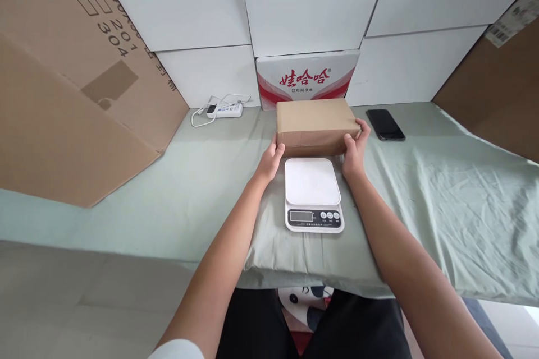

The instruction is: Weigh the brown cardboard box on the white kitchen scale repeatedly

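Observation:
A closed brown cardboard box (315, 123) is gripped at both ends, just behind a kitchen scale. My left hand (270, 161) holds its left end, the thumb on the front corner. Around the right end wraps my right hand (356, 148), thumb in front and fingers along the side. Between my forearms lies the white kitchen scale (312, 182), its plate bare, with a dark display and several round buttons on the near edge. I cannot tell whether the box touches the cloth.
A green cloth (202, 179) covers the table. Behind stands a red-and-white carton (307, 78) against white panels. A phone (385, 124) lies to the right, a white power strip with cable (225, 110) to the left. Large cardboard sheets (84, 95) flank both sides.

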### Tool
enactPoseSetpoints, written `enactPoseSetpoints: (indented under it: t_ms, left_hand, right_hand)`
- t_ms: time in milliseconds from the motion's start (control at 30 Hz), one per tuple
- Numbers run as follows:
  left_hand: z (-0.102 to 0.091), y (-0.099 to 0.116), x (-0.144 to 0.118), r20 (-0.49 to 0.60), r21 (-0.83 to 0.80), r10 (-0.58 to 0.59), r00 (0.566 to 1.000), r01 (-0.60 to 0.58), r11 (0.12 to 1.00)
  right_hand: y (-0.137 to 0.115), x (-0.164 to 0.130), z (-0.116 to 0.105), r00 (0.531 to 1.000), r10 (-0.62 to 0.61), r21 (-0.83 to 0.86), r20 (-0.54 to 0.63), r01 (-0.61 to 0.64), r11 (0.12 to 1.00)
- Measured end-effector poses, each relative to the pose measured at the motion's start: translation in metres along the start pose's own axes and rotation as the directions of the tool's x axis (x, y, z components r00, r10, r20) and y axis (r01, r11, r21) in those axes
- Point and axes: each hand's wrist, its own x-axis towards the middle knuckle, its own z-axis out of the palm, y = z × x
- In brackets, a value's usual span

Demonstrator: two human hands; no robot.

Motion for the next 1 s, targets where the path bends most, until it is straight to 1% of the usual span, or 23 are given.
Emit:
enactPoseSetpoints:
  t_ms: [67, 167, 267, 400, 500, 633, 767, 1000]
  left_hand:
    - [0.0, -0.002, 0.0, -0.03, -0.048, 0.058, 0.998, -0.059, 0.997]
    - [0.0, -0.008, 0.001, -0.119, -0.127, 0.145, 0.982, -0.16, 0.979]
    - [-0.001, -0.013, 0.002, -0.157, -0.167, 0.142, 0.977, -0.168, 0.972]
    - [-0.001, -0.011, 0.002, -0.126, -0.175, 0.114, 0.985, -0.135, 0.975]
    - [-0.001, -0.003, 0.0, -0.081, -0.174, 0.138, 0.987, -0.15, 0.973]
    - [0.0, 0.005, -0.002, -0.033, -0.181, 0.169, 0.985, -0.172, 0.968]
    - [0.001, 0.006, 0.0, -0.038, -0.178, 0.166, 0.985, -0.171, 0.969]
    - [0.0, -0.001, 0.008, -0.036, -0.181, 0.133, 0.99, -0.137, 0.974]
  right_hand:
    - [-0.001, -0.002, -0.001, 1.0, -0.01, 0.022, 0.014, 0.01, 1.0]
    - [-0.005, -0.008, -0.005, 1.0, -0.024, 0.054, 0.008, 0.024, 0.998]
    - [-0.004, -0.013, -0.009, 1.0, 0.016, 0.07, -0.01, -0.015, 0.997]
    - [-0.001, -0.012, -0.009, 0.996, 0.089, 0.083, 0.03, -0.092, 0.992]
    - [-0.002, -0.009, -0.006, 0.994, 0.09, 0.053, 0.054, -0.093, 0.994]
    - [-0.005, -0.008, -0.004, 0.995, 0.088, 0.016, 0.042, -0.089, 0.996]
    - [-0.005, -0.008, -0.002, 0.995, 0.098, 0.004, 0.034, -0.098, 0.995]
    - [0.001, -0.003, -0.002, 0.994, 0.099, -0.022, 0.036, -0.098, 0.995]
